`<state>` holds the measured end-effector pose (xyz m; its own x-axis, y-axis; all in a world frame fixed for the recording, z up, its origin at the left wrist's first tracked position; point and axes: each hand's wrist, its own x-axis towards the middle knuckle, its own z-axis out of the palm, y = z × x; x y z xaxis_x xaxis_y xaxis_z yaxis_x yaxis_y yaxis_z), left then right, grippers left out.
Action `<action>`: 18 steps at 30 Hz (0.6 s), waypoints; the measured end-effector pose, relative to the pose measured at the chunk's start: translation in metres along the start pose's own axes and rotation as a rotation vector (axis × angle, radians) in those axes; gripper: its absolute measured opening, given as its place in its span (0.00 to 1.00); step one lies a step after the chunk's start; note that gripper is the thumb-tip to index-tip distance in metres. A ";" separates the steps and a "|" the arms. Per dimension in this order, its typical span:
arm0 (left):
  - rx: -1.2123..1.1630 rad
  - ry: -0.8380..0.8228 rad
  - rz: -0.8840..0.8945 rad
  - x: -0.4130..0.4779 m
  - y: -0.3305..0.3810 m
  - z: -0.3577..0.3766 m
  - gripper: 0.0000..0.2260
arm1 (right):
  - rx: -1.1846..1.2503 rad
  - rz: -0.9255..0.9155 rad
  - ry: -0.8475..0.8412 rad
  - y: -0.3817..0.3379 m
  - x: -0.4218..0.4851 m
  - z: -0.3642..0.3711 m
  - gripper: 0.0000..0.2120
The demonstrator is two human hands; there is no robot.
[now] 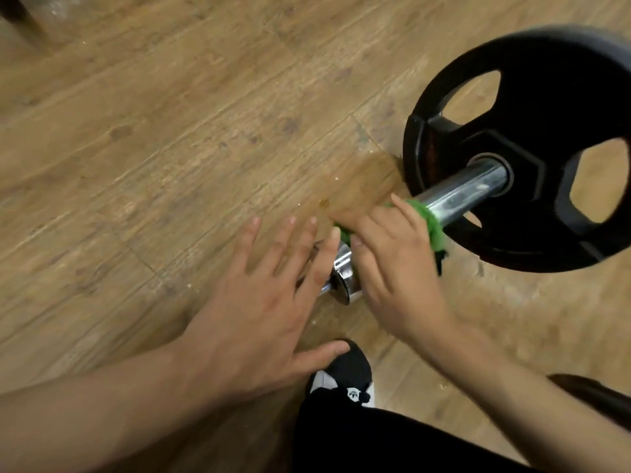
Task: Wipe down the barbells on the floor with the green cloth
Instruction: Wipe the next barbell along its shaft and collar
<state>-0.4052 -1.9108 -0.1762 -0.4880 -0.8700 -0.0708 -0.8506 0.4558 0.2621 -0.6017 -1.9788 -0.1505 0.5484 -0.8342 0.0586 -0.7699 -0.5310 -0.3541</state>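
A barbell lies on the wooden floor, its chrome sleeve [464,192] running from a black weight plate [532,151] at the right down to its end cap [343,285] near the middle. My right hand [396,268] grips the green cloth [432,227], which is wrapped round the sleeve just short of the plate. My left hand [266,302] hovers flat with its fingers spread beside the sleeve's end, and its fingertips reach over the chrome without holding anything.
My black shoe [345,373] stands on the floor just below the barbell's end. A dark object [594,394] pokes in at the lower right edge, and a dark leg-like shape [20,15] sits in the top left corner. Bare wood flooring [153,148] spreads to the left.
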 end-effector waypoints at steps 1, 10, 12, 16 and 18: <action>0.001 0.000 0.006 0.000 0.001 0.000 0.45 | -0.012 -0.044 -0.024 0.009 -0.001 -0.005 0.18; -0.014 0.002 0.006 -0.003 0.001 0.003 0.46 | -0.018 0.054 0.063 0.016 -0.014 -0.003 0.20; 0.006 0.001 0.013 -0.002 -0.002 0.003 0.46 | -0.033 -0.105 -0.016 0.028 -0.014 -0.009 0.20; 0.025 0.005 0.008 0.002 -0.007 0.003 0.47 | -0.088 0.316 0.187 0.098 0.010 -0.037 0.21; 0.026 0.013 0.004 0.003 -0.010 0.002 0.47 | -0.072 0.368 0.270 0.065 0.006 -0.015 0.21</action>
<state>-0.3988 -1.9175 -0.1813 -0.4890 -0.8704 -0.0572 -0.8535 0.4639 0.2372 -0.6530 -2.0207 -0.1594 0.1375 -0.9730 0.1853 -0.9232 -0.1937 -0.3319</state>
